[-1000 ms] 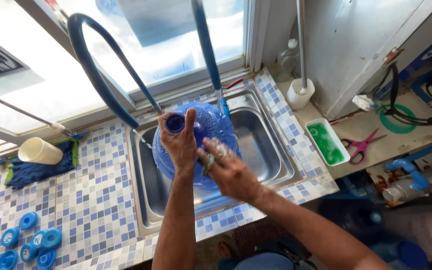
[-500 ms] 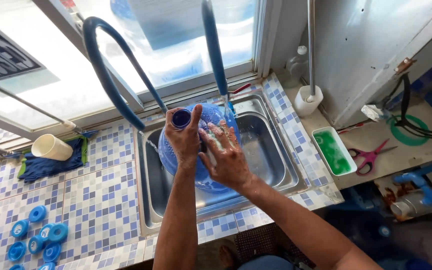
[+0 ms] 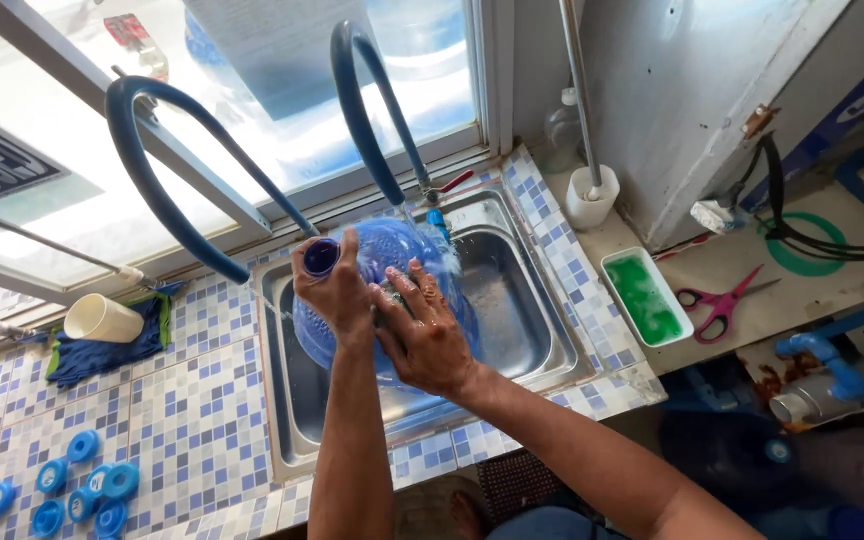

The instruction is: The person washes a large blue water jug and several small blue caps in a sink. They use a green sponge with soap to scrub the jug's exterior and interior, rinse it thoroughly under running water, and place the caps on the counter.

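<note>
1. Head view, position of the work: I see a large blue water bottle (image 3: 392,290) lying tilted over the steel sink (image 3: 512,300). Its neck points up and to the left, and its body slopes down toward the right of the basin.
2. Head view, left hand (image 3: 337,290): it is clenched around the bottle just below the open neck. The fingers wrap the shoulder, and the dark round mouth shows just above the knuckles.
3. Head view, right hand (image 3: 422,335): it is pressed flat on the bottle's side with fingers spread and slightly curled. I cannot tell whether a cloth or pad sits under the palm.
4. Head view, key relation: the bottle's long axis runs from the left hand at the neck, down and right past the right hand. The right hand is nearer the body, the left nearer the mouth. Both touch the bottle.
5. Head view, water supply: a blue hose (image 3: 367,110) arches down to a small tap with a red handle (image 3: 447,190) just above the bottle. Water appears to run onto it.
6. Head view, materials: the bottle is translucent ribbed plastic, and the sink is brushed metal. The counter (image 3: 192,420) is small blue and white mosaic tile.
7. Head view, surroundings: blue bottle caps (image 3: 77,480) lie at the left of the counter. A cream cup (image 3: 102,320) rests on its side on a blue cloth (image 3: 112,345). A tray of green liquid (image 3: 647,295) and pink scissors (image 3: 717,300) sit to the right.
</note>
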